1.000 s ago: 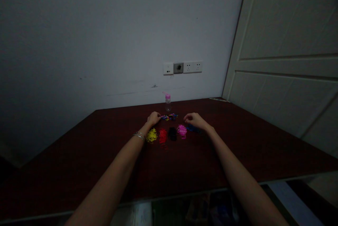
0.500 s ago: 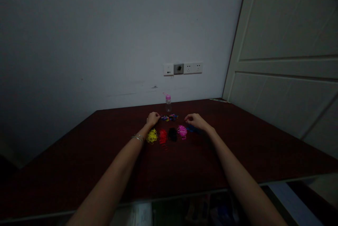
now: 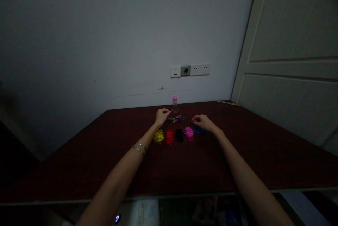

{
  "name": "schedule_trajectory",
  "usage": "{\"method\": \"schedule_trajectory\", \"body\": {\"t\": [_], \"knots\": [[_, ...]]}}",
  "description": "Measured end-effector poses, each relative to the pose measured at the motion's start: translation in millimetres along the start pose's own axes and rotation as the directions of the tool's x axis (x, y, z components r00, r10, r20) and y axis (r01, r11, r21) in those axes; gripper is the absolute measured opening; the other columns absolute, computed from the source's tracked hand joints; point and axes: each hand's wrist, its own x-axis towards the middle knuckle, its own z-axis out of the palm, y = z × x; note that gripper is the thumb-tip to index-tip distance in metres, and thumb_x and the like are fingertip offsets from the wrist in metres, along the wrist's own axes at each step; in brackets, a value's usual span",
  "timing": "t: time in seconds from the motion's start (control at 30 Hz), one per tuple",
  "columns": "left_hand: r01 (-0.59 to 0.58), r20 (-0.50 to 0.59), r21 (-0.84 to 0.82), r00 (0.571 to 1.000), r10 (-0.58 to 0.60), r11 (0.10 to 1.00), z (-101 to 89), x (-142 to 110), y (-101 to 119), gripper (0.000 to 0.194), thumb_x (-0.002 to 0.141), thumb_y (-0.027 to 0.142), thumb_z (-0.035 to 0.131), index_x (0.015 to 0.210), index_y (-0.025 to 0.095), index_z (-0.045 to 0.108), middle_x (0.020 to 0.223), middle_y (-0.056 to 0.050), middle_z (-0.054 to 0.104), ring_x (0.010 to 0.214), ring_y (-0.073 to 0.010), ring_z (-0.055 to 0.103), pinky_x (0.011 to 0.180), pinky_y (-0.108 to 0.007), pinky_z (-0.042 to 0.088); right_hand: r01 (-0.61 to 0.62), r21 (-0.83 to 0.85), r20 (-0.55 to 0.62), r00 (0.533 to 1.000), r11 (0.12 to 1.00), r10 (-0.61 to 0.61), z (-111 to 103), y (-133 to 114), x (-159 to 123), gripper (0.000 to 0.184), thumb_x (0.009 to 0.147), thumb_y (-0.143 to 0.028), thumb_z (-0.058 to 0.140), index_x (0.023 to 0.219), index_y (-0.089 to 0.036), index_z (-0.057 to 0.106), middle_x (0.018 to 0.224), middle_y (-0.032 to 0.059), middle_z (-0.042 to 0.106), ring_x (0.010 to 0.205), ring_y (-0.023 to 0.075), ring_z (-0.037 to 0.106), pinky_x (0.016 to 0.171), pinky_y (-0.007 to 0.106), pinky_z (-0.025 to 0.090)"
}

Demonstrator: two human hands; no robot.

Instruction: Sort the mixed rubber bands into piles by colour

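Observation:
My left hand (image 3: 162, 115) reaches over the far left end of a small mixed-colour pile of thin bands (image 3: 176, 118). Its thumb and fingertips are pinched together near the bottle; what they hold, if anything, is too small to make out. To the right of that pile, my right hand (image 3: 203, 122) hovers with fingers curled in a pinch, beside the blue pile (image 3: 200, 130). Nearer to me lie single-colour piles of loops like small rubber bands: yellow (image 3: 158, 136), red (image 3: 169, 136), black (image 3: 179, 135) and pink (image 3: 188, 133).
A small clear bottle (image 3: 174, 107) with a pink cap stands behind the mixed pile, near the wall. Everything rests on a dark red table (image 3: 195, 169). Sockets (image 3: 200, 69) sit on the wall, and a pale panelled door (image 3: 287, 88) flanks the right side.
My left hand has lifted and moved right, from beside the mixed pile to above its far left end. My right hand stays near the blue pile. The view has shifted slightly left.

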Motion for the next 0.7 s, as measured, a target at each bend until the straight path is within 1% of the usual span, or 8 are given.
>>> {"method": "schedule_trajectory", "body": {"t": [0.07, 0.13, 0.23, 0.33, 0.47, 0.6, 0.7], "knots": [[0.0, 0.059, 0.0, 0.998, 0.0, 1.0, 4.4, -8.5, 6.3, 0.024, 0.07, 0.031, 0.061, 0.075, 0.01, 0.071, 0.072, -0.008, 0.068, 0.066, -0.0137, 0.058, 0.058, -0.021, 0.04, 0.007, 0.004, 0.001, 1.0, 1.0, -0.007, -0.4, 0.1, -0.1, 0.02, 0.072, -0.02, 0.055, 0.085, -0.016, 0.069, 0.078, 0.0042, 0.068, 0.071, 0.0144, 0.06, 0.064, 0.021, 0.043], [-0.009, 0.142, 0.044, 0.99, 0.003, 0.999, 10.0, -17.1, 11.4, 0.021, 0.069, 0.027, 0.06, 0.073, 0.009, 0.071, 0.07, -0.007, 0.068, 0.065, -0.0128, 0.057, 0.058, -0.021, 0.04, 0.007, 0.004, 0.0, 1.0, 1.0, -0.007, -0.8, 0.8, -0.1, 0.02, 0.072, -0.019, 0.054, 0.084, -0.016, 0.069, 0.079, 0.0043, 0.068, 0.072, 0.0145, 0.06, 0.065, 0.021, 0.044], [-0.053, 0.291, 0.124, 0.957, 0.015, 0.991, 20.7, -28.6, 17.3, 0.02, 0.068, 0.025, 0.059, 0.071, 0.01, 0.071, 0.066, -0.005, 0.066, 0.062, -0.0117, 0.056, 0.059, -0.021, 0.039, -0.011, -0.017, -0.014, 1.0, 1.0, 0.011, -0.9, 2.9, 0.0, 0.019, 0.072, -0.019, 0.055, 0.084, -0.017, 0.069, 0.081, 0.0045, 0.068, 0.074, 0.0151, 0.061, 0.067, 0.022, 0.044], [-0.103, 0.433, 0.151, 0.901, 0.028, 0.983, 32.7, -38.0, 23.4, 0.019, 0.067, 0.023, 0.058, 0.072, 0.01, 0.072, 0.064, -0.003, 0.066, 0.06, -0.0112, 0.054, 0.057, -0.02, 0.039, -0.022, -0.033, -0.027, 0.999, 0.999, 0.021, -0.3, 5.2, -0.1, 0.019, 0.072, -0.02, 0.055, 0.084, -0.018, 0.069, 0.082, 0.0046, 0.069, 0.075, 0.0156, 0.061, 0.068, 0.022, 0.045], [-0.184, 0.601, 0.169, 0.798, 0.047, 0.968, 44.8, -46.8, 34.5, 0.02, 0.065, 0.018, 0.055, 0.074, 0.01, 0.072, 0.065, -0.003, 0.065, 0.058, -0.0101, 0.052, 0.054, -0.019, 0.038, -0.022, -0.033, -0.031, 0.999, 0.999, 0.021, 0.3, 7.2, 0.0, 0.019, 0.072, -0.019, 0.055, 0.084, -0.018, 0.07, 0.083, 0.0047, 0.069, 0.076, 0.0157, 0.062, 0.07, 0.022, 0.045], [-0.253, 0.685, 0.195, 0.726, 0.053, 0.948, 48.6, -51.0, 43.4, 0.023, 0.064, 0.014, 0.054, 0.077, 0.01, 0.072, 0.064, -0.002, 0.064, 0.055, -0.009, 0.049, 0.052, -0.019, 0.036, -0.024, -0.047, -0.021, 1.0, 0.999, 0.023, -0.3, 7.5, 0.4, 0.02, 0.072, -0.018, 0.055, 0.085, -0.019, 0.07, 0.085, 0.0049, 0.07, 0.077, 0.0155, 0.062, 0.07, 0.022, 0.045], [-0.272, 0.71, 0.196, 0.702, 0.055, 0.942, 47.8, -51.2, 44.0, 0.022, 0.063, 0.015, 0.055, 0.077, 0.01, 0.072, 0.062, -0.001, 0.063, 0.054, -0.0086, 0.047, 0.052, -0.019, 0.035, -0.022, -0.054, -0.011, 1.0, 0.998, 0.022, -1.5, 6.7, 0.3, 0.02, 0.072, -0.018, 0.055, 0.086, -0.018, 0.07, 0.086, 0.0052, 0.07, 0.078, 0.0156, 0.062, 0.069, 0.021, 0.045]]}}
